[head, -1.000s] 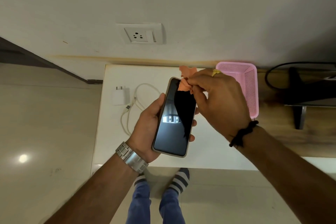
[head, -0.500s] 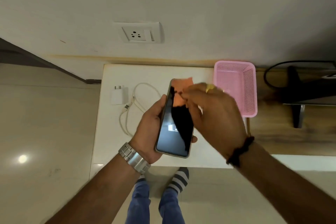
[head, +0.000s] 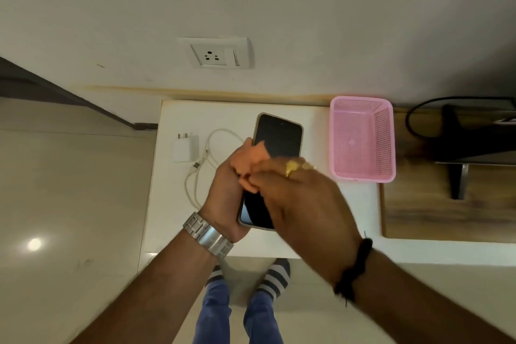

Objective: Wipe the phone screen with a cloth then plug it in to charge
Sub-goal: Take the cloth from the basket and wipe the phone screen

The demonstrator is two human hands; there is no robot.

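Nearest to the camera, at the bottom, the person's blue trousers and striped socks (head: 275,274) stand on the pale floor (head: 69,204), just in front of the white table (head: 173,218). Above the table the left hand (head: 223,190), with a metal watch (head: 208,234) on its wrist, grips the phone (head: 276,137) from its left side, the fingers curled round the lower half of it. The phone is held in the air over the table, screen up and dark, with its top end pointing toward the wall. The right hand (head: 301,198), with a gold ring (head: 291,167) and a black wristband (head: 354,268), pinches the orange cloth (head: 248,162) between its fingers and holds it on the middle of the screen, close beside the left thumb; this hand is blurred, so it seems the cloth touches the glass, but I cannot tell for sure.

To the left on the table lie the white cable (head: 201,170), in a loose loop, and the white charger adapter (head: 185,148) just beside it, not joined to it. At the right far corner stands a pink basket (head: 388,142). On the wall behind is a white socket (head: 216,53)
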